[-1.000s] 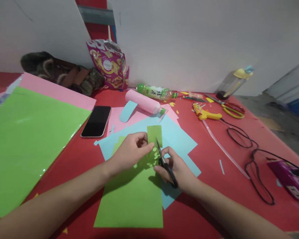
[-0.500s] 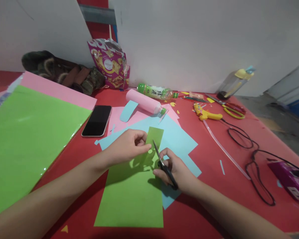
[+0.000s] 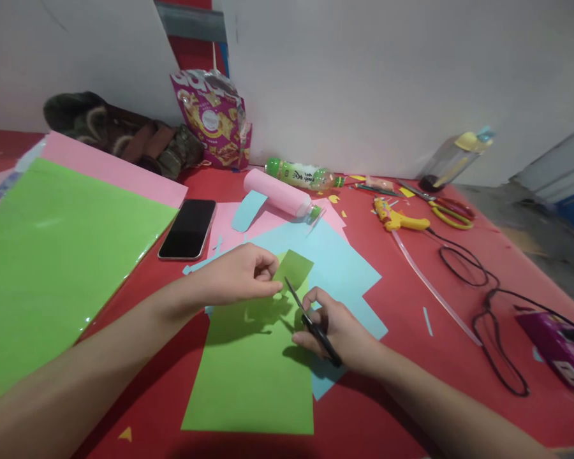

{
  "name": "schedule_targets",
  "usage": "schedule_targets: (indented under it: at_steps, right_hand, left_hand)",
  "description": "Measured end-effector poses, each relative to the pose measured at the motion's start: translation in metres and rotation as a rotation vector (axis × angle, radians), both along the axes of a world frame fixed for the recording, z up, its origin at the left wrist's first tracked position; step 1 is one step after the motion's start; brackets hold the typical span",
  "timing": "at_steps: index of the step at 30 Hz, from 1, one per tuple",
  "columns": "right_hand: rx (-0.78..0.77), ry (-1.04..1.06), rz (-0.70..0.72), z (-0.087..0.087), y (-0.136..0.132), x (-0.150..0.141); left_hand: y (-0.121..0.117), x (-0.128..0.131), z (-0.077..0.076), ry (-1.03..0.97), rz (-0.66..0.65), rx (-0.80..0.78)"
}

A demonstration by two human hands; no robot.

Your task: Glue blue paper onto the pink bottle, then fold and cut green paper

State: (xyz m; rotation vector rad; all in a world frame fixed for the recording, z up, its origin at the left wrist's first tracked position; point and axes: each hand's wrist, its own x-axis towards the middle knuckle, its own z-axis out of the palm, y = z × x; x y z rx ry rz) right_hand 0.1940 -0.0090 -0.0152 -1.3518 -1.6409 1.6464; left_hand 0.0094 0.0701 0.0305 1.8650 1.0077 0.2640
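My left hand (image 3: pixel 249 273) pinches a small piece of green paper (image 3: pixel 296 269) by its left edge, above the table. In my right hand (image 3: pixel 335 328) is a pair of scissors (image 3: pixel 318 335) with black handles, its blades pointing up and left at the lower edge of that piece. Whether the blades touch the paper I cannot tell. Beneath both hands lies a larger green sheet (image 3: pixel 253 382), with light-blue paper (image 3: pixel 337 261) partly under it. Shadows of the hands fall on the green sheet.
A phone (image 3: pixel 188 229) and wrapped green sheets (image 3: pixel 67 255) lie left. Behind are a pink-wrapped bottle (image 3: pixel 280 193), a green-labelled bottle (image 3: pixel 301 174) and a snack bag (image 3: pixel 215 121). To the right lie a yellow glue gun (image 3: pixel 397 218), its black cable and a purple power strip (image 3: pixel 555 347).
The small green piece has turned in my left hand, its top now slanting down to the right. The scissors' tips have shifted slightly left and down.
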Motion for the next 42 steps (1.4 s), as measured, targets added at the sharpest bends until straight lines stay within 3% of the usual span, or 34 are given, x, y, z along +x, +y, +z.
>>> schedule_targets:
  at_steps: [12,20,30,42]
  right_hand:
    - [-0.113,0.094,0.042,0.006,0.000,-0.001]
    - [-0.078,0.075,0.083,0.007,0.000,0.001]
    - [-0.056,0.002,0.144,0.008,0.001,0.001]
    - [-0.047,-0.075,0.233,0.013,0.001,0.003]
  left_hand:
    - [0.001,-0.002,0.001,0.021,-0.051,0.035]
    - [0.001,-0.003,0.004,0.049,-0.118,-0.067]
    - [0.003,-0.007,0.006,0.101,-0.207,-0.077]
    - [0.003,-0.008,-0.001,0.057,-0.284,-0.270]
